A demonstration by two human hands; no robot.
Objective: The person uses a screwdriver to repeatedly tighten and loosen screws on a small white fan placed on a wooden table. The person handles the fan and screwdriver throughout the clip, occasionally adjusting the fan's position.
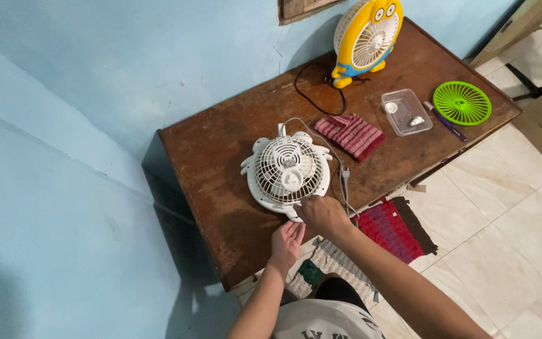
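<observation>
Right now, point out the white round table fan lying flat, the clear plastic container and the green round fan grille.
white round table fan (286, 169), head view, on the front grille's middle.
clear plastic container (406, 112), head view, on its see-through top.
green round fan grille (462, 102), head view, on its hub.

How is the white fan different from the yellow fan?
The white fan lies flat on the table, grille up; the yellow fan stands upright by the wall. The right hand touches the white fan's edge; nothing touches the yellow fan. The yellow one has cartoon eyes. Both are small with round grilles.
</observation>
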